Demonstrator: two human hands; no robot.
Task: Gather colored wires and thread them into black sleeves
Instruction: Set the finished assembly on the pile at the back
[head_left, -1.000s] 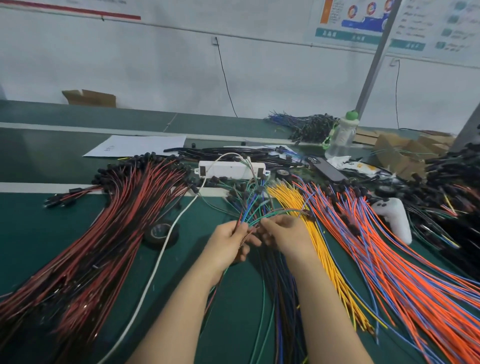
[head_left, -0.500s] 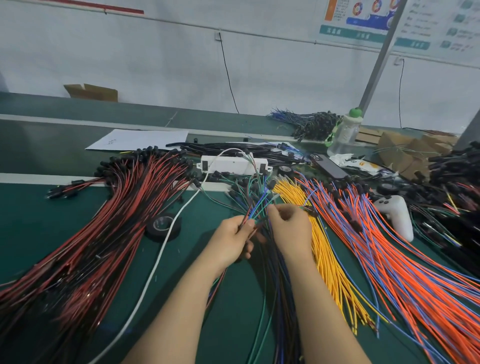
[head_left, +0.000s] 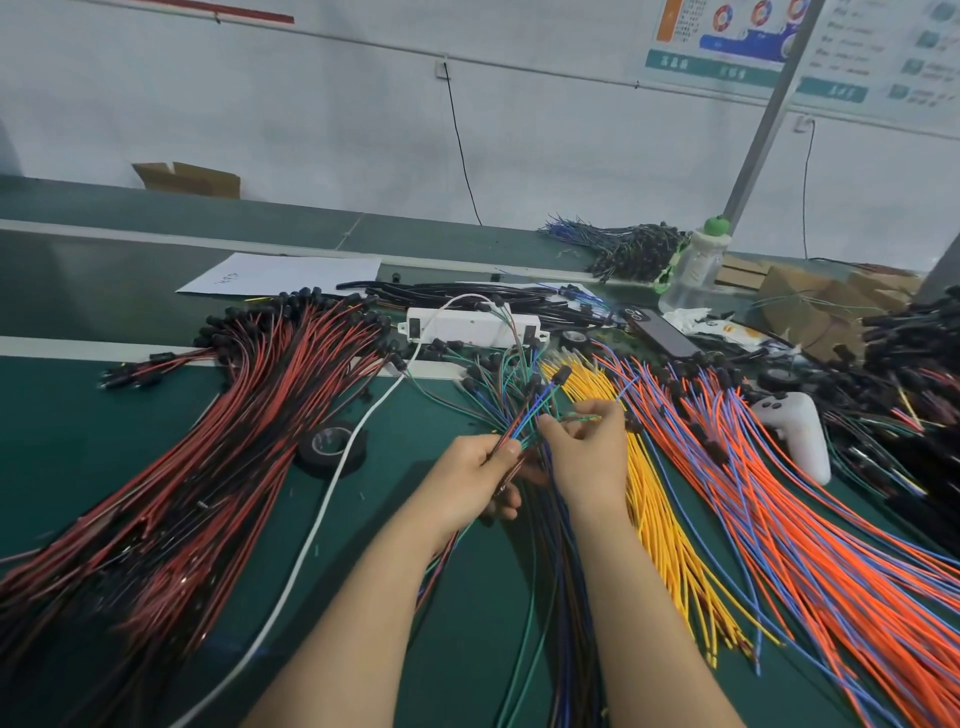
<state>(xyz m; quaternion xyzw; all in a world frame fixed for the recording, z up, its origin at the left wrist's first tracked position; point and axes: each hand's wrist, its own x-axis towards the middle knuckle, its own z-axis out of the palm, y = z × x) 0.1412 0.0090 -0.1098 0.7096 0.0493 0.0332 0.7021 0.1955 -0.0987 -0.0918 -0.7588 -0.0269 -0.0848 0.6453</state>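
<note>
right hand (head_left: 592, 460) slides a touch toward the yellow wires (head_left: 660, 525) since half a second ago, and its fingertips now tug one thin green wire (head_left: 584, 417) out sideways, where before they sat tucked against the bunch. left hand (head_left: 467, 480) hardly budges: same spot, same clamp. its thumb and curled fingers squeeze the mixed wires (head_left: 524, 415), blue, red and green strands, slim and round with a glossy plastic coat. right thumb and forefinger pinch that green wire, the other fingers bent loosely behind.

the mixed wires sit mid-table between the two forearms. their long axis runs from the near edge straight away from the person, then above the left grip they fan up and to the right, tips aimed at the white power strip (head_left: 467, 327). stubby black sleeves (head_left: 562, 373) cap several of those far tips, matte and blocky. the green wire lies crosswise, nearly level.

red and black wires (head_left: 208, 441) sweep in a thick sheaf on the left and orange and blue wires (head_left: 779, 519) on the right, both flat on the smooth green table (head_left: 78, 441). a black tape roll (head_left: 332, 447) lies flat left of the left hand, a white cable (head_left: 311, 545) running along its right edge.
</note>
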